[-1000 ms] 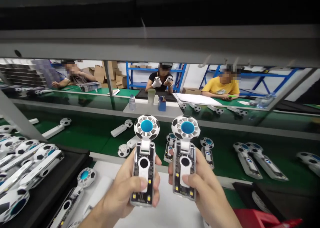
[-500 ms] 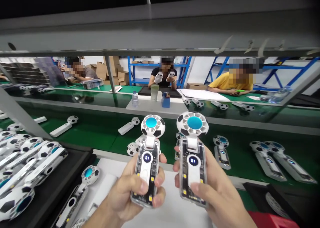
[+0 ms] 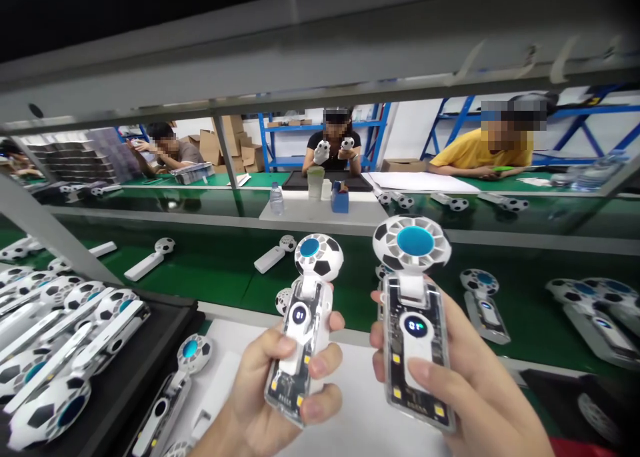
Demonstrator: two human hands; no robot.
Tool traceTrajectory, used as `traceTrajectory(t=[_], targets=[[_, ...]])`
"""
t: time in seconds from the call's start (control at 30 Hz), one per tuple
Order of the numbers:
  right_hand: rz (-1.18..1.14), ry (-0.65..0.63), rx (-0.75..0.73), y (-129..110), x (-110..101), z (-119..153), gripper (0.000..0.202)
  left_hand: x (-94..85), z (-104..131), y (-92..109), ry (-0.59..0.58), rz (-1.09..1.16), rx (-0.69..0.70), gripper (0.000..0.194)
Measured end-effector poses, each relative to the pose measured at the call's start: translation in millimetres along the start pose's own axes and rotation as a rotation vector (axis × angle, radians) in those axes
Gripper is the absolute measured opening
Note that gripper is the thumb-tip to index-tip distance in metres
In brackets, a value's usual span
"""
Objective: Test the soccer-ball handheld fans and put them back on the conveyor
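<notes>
Upright in my left hand [image 3: 280, 383] is a handheld device with a football-patterned round head [image 3: 319, 257], a blue centre and a clear body; its small display is lit. My left thumb lies on the white front strip. My right hand [image 3: 465, 377] holds a similar device with a football-patterned head [image 3: 413, 243], its display lit too, my thumb on its white strip. The two devices stand side by side, apart, above a white sheet [image 3: 350, 390]. Another such device [image 3: 170, 390] lies to the left of my left hand.
A black tray [image 3: 175, 310] full of football-headed devices is at the left. More lie on the green belt [image 3: 210, 283] beyond. A grey metal beam [image 3: 300, 70] crosses overhead. Three people sit across the line; a bottle [image 3: 277, 199] and blue box [image 3: 340, 199] stand between.
Both hands and their devices have shifted right in view, and the gap between them is wider. The right device appears larger and its display looks different. The whole view has tilted slightly.
</notes>
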State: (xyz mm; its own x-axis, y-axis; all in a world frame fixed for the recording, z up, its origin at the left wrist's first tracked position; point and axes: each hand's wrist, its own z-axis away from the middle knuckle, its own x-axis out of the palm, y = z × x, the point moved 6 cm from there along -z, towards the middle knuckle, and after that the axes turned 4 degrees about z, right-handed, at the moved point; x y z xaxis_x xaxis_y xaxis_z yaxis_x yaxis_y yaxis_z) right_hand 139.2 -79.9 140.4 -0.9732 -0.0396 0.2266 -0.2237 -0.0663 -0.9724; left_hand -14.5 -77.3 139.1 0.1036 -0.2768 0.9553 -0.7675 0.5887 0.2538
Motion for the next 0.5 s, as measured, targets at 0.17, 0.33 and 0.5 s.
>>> traceTrajectory(t=[0.17,0.33,0.5], targets=[[-0.019,0.022,0.005,0,-6,0,0.058,6.2,-1,-4,-0.026,0.044,-0.063,0.031],[-0.030,0.026,-0.039,-1,-13,0,0.058,8.0,-1,-8,-0.115,0.061,-0.123,0.038],[0.055,-0.027,-0.151,-2,-21,0,0.061,2.0,2,-7,-0.130,-0.040,-0.118,0.045]])
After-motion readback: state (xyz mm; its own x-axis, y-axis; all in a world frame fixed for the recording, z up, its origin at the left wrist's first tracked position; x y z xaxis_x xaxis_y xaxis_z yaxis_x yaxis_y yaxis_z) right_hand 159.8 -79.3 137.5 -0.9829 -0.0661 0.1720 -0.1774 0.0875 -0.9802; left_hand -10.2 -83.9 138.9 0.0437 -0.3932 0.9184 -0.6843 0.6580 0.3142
